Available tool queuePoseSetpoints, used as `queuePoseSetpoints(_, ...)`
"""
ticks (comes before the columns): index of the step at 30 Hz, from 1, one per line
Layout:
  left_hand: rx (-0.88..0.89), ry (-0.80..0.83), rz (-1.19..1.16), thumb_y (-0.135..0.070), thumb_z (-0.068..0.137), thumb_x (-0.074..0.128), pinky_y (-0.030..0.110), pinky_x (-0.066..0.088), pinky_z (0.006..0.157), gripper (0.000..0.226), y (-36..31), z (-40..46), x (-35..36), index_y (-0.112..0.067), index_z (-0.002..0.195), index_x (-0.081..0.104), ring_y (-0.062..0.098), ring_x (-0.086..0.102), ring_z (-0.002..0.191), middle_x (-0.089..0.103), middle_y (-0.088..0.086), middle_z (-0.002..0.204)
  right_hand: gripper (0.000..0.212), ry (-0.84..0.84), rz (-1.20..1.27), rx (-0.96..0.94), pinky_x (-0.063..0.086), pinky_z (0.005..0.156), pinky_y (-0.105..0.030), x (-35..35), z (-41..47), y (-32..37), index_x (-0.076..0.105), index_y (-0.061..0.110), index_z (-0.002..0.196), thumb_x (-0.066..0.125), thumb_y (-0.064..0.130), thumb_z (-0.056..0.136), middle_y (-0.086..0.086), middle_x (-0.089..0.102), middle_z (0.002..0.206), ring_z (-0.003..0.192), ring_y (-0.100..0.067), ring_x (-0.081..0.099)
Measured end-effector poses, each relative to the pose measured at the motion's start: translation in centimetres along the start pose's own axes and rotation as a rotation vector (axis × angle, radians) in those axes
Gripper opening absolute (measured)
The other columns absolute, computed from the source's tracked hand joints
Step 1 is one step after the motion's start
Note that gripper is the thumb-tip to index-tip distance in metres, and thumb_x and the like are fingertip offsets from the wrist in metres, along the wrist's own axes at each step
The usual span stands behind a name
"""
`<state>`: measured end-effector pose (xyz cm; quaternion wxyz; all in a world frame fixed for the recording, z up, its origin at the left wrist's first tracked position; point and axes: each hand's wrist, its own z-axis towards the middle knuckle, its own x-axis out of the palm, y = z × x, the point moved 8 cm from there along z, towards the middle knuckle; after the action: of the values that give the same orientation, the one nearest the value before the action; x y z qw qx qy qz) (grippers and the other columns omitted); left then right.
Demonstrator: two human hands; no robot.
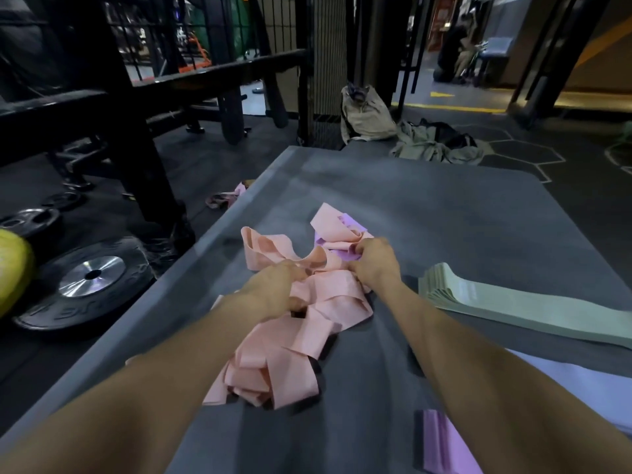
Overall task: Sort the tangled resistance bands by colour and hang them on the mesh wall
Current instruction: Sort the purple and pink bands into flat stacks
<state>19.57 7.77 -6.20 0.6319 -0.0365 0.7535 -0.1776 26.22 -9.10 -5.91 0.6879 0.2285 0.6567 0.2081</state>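
A tangled heap of pink resistance bands (290,350) lies in the middle of the grey mat (444,213). My left hand (273,289) grips the pink bands near the heap's centre. My right hand (376,261) pinches the tangle where a purple band (345,222) is knotted in with the pink ones. A neat stack of pale green bands (506,302) lies flat to the right. Another purple band (444,443) shows under my right forearm at the bottom. The black mesh wall (325,63) stands beyond the mat's far end.
Weight plates (89,278) and a yellow ball (13,268) lie on the floor at left, beside a black rack (143,165). A few pink bands (225,196) sit off the mat's left edge. A beige bag (366,114) and clothes (434,145) lie past the mat. A person sits far back.
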Motion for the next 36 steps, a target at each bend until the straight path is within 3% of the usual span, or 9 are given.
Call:
queuePoseSetpoints(8,-0.029,0.045,-0.06,-0.03,0.084,0.065,0.032,0.032,0.106,0.066,-0.3,-0.2,-0.1,-0.026,0.143,0.035,0.025,0.039,0.13,0.036,0.004,0.146,0.023,-0.016,-0.022,-0.027,0.042,0.071,-0.029,-1.5,-0.3,1.9,0.064,0.006,0.107,0.051,0.007,0.088,-0.016,0.061,0.11,0.098,-0.034,0.06)
queuePoseSetpoints(16,-0.059,-0.013,0.081,-0.029,0.083,0.063,0.038,0.045,0.096,0.053,-1.3,-1.2,-2.1,-0.022,0.133,0.047,0.026,0.048,0.121,0.048,0.002,0.133,0.001,-0.116,0.201,-0.221,0.044,0.069,-0.032,-9.3,-2.2,7.5,0.06,0.009,0.085,0.059,0.009,0.085,-0.011,0.067,0.092,0.083,-0.026,0.06)
queuePoseSetpoints(20,-0.105,-0.205,-0.101,-0.026,0.081,0.058,0.041,0.05,0.084,0.014,-2.1,-2.6,-7.3,-0.024,0.092,0.067,0.026,0.058,0.102,0.061,0.0,0.102,0.006,-0.138,0.264,-0.277,0.041,0.064,-0.026,-12.4,-4.2,9.9,0.059,0.013,0.081,0.061,0.009,0.085,-0.008,0.064,0.08,0.081,-0.025,0.06)
queuePoseSetpoints(23,-0.115,-0.381,-0.115,-0.024,0.082,0.055,0.033,0.048,0.073,0.012,-3.3,-4.7,-11.3,-0.023,0.075,0.064,0.024,0.06,0.086,0.062,-0.002,0.085,0.009,-0.153,0.333,-0.31,0.04,0.063,-0.027,-14.4,-6.1,11.7,0.058,0.009,0.078,0.063,0.009,0.086,-0.008,0.06,0.075,0.074,-0.021,0.055)
queuePoseSetpoints(27,-0.107,-0.457,-0.52,-0.024,0.089,0.053,0.027,0.039,0.064,0.025,-4.3,-6.8,-14.4,-0.019,0.064,0.051,0.016,0.053,0.067,0.054,-0.004,0.067,0.01,-0.196,0.322,-0.368,0.041,0.057,-0.023,-17.2,-8.3,14.5,0.064,0.008,0.078,0.067,0.013,0.084,-0.003,0.059,0.067,0.064,-0.013,0.053)
queuePoseSetpoints(29,-0.138,-0.45,-0.911,-0.02,0.094,0.046,0.028,0.039,0.06,0.027,-4.8,-7.8,-15.1,-0.014,0.068,0.051,0.014,0.05,0.062,0.052,0.001,0.067,0.011,-0.205,0.3,-0.402,0.034,0.049,-0.014,-18.1,-9.4,16.0,0.066,0.007,0.077,0.069,0.015,0.083,0.004,0.055,0.06,0.056,-0.005,0.047)
queuePoseSetpoints(31,-0.209,-0.408,-1.289,-0.024,0.095,0.042,0.026,0.04,0.059,0.024,-5.1,-8.6,-14.7,-0.015,0.077,0.055,0.015,0.051,0.062,0.055,0.002,0.068,0.011,-0.193,0.329,-0.404,0.04,0.052,-0.018,-18.4,-10.0,16.7,0.068,0.005,0.075,0.071,0.014,0.08,0.002,0.057,0.06,0.055,-0.005,0.047)
queuePoseSetpoints(34,-0.325,-0.367,-1.484,-0.04,0.082,0.049,0.029,0.051,0.064,0.042,-4.1,-9.3,-13.6,-0.012,0.112,0.057,0.022,0.065,0.075,0.069,0.005,0.081,0.015,-0.184,0.336,-0.4,0.051,0.065,-0.034,-18.5,-10.9,17.3,0.071,0.001,0.076,0.075,0.015,0.077,-0.008,0.066,0.068,0.064,-0.016,0.056)
queuePoseSetpoints(36,-0.376,-0.398,-1.515,-0.052,0.075,0.052,0.031,0.052,0.066,0.058,-3.3,-9.9,-13.4,-0.01,0.115,0.057,0.023,0.065,0.073,0.069,0.007,0.083,0.015,-0.171,0.316,-0.387,0.053,0.066,-0.033,-18.3,-11.4,17.1,0.07,0.001,0.076,0.075,0.016,0.078,-0.005,0.065,0.064,0.064,-0.017,0.061)
